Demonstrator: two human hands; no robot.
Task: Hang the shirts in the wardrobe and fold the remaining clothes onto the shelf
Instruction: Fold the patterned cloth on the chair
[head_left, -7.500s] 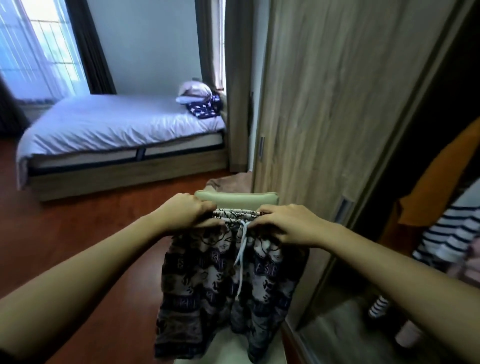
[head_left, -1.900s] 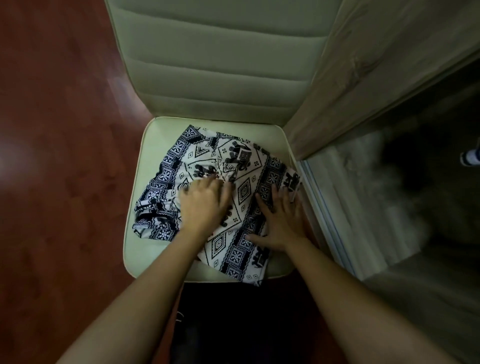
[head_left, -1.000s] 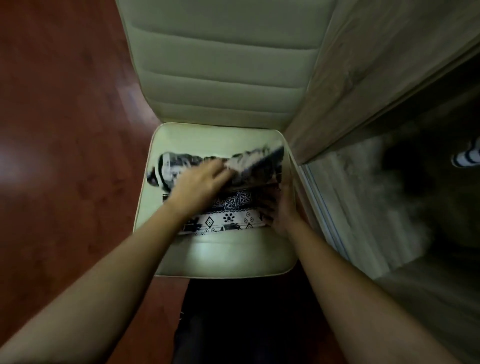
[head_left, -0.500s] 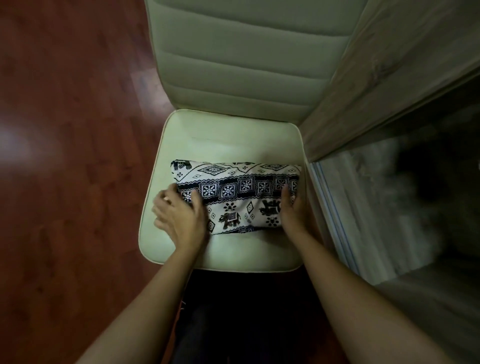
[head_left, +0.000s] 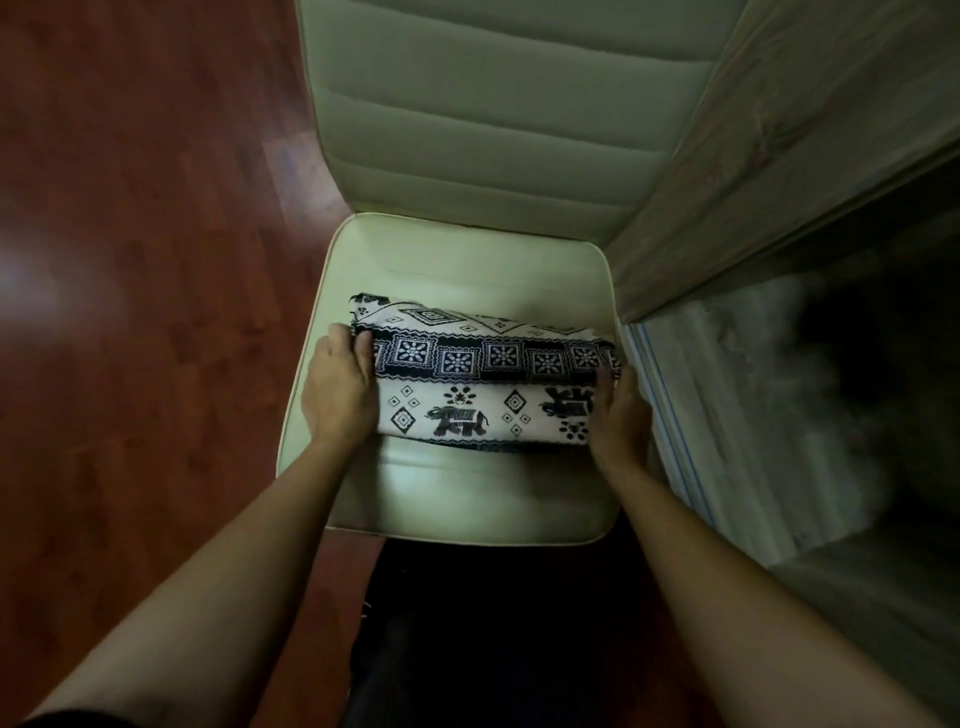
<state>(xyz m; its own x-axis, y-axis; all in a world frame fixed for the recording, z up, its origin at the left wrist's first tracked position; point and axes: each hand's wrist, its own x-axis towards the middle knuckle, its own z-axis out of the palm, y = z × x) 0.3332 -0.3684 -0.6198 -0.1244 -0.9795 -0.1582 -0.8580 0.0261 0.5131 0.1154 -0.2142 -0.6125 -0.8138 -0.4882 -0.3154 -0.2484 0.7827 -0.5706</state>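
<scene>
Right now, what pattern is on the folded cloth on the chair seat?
The folded cloth has black-and-white bands of elephants, diamonds and flower squares; head view.

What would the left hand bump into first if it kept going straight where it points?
The left hand grips the end of the folded black-and-white elephant-print cloth. Straight on, past that end, it would probably meet the pale green padded chair backrest first, though depth is unclear.
</scene>
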